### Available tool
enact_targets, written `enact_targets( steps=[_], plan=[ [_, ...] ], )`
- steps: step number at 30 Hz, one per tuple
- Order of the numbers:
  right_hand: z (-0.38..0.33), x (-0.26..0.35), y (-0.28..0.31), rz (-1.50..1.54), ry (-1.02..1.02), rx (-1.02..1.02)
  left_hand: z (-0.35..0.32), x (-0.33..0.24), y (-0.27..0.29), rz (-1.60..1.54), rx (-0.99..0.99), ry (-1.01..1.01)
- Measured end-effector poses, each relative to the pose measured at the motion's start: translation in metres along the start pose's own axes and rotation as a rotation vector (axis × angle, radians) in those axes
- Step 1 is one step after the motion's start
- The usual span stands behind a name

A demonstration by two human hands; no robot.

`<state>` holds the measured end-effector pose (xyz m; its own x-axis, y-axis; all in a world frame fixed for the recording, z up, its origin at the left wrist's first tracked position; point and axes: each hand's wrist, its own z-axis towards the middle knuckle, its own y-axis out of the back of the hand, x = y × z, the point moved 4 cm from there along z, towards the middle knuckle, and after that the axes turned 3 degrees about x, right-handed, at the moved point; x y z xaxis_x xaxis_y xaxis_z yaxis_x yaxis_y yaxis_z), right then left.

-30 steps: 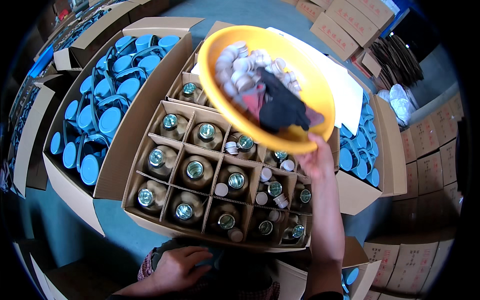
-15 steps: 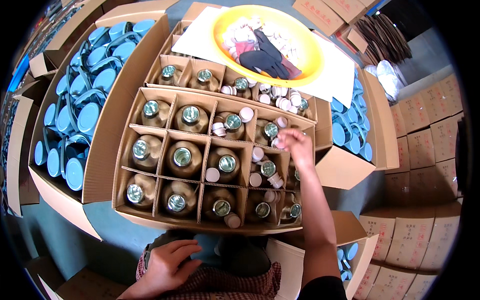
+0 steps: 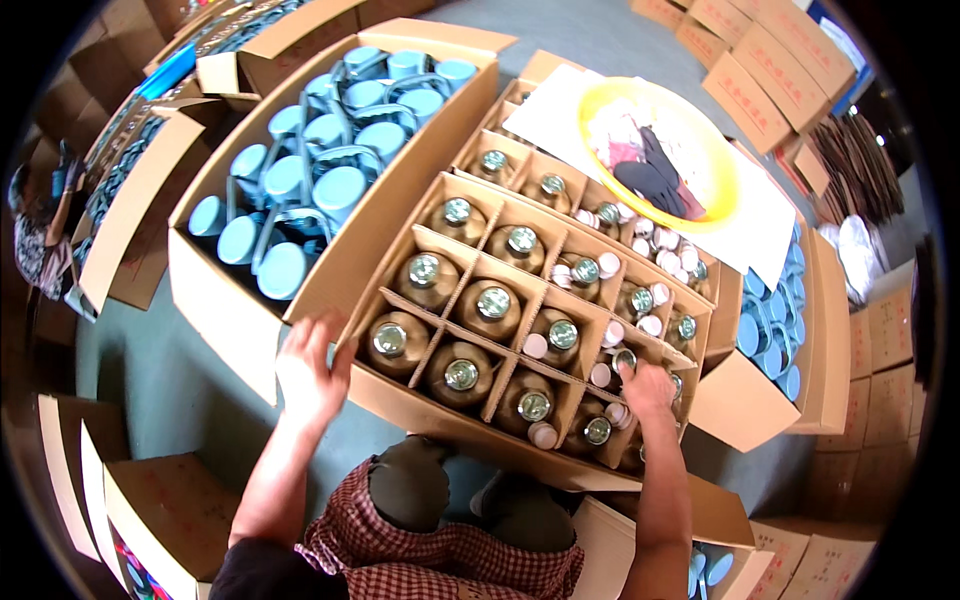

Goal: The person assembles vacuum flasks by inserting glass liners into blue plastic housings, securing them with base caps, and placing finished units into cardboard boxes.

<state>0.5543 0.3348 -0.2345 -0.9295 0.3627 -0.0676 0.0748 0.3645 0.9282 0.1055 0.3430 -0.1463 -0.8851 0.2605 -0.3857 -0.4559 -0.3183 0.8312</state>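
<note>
A carton (image 3: pixel 470 445) with cardboard dividers holds rows of rounded, brownish glass bottles (image 3: pixel 490 305) with shiny greenish mouths. Pale pinkish-white stoppers (image 3: pixel 535 346) lie loose among the bottles, mostly in the right-hand cells. My right hand (image 3: pixel 652 388) reaches in at the right side, its fingers closed at the neck of one bottle (image 3: pixel 624 357); the fingertips are partly hidden. At the carton's left corner, my left hand (image 3: pixel 315 370) has its fingers closed over the cardboard edge.
A tall carton of blue plastic jugs (image 3: pixel 338 190) stands to the left, and another with blue items (image 3: pixel 770 325) to the right. Behind, a yellow basin (image 3: pixel 722 190) with dark gloves (image 3: pixel 650 175) rests on a white board (image 3: pixel 550 105). Far left, another person (image 3: pixel 45 240) is visible.
My view has swung left, so the cartons appear farther right. My left hand has gone from near my lap to the carton's left corner. My right hand has moved nearer, to another bottle.
</note>
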Motion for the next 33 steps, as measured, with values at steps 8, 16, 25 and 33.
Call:
enact_targets(
  steps=[8, 16, 25, 33],
  plan=[
    [-0.022, -0.021, 0.003, 0.344, 0.164, -0.164, 0.024, 0.114, -0.041, 0.344, 0.285, 0.224],
    [-0.087, 0.022, -0.001, 0.926, 0.192, -0.347, -0.002, 0.115, -0.043, 0.255, 0.415, 0.138],
    [-0.127, 0.175, 0.019, 0.620, 0.481, -0.272, -0.134, 0.111, 0.030, 0.142, 0.310, 0.067],
    [-0.101, 0.238, -0.016, 0.378, 0.561, -0.523, -0.198, 0.124, 0.075, 0.147, 0.322, 0.116]
  ],
)
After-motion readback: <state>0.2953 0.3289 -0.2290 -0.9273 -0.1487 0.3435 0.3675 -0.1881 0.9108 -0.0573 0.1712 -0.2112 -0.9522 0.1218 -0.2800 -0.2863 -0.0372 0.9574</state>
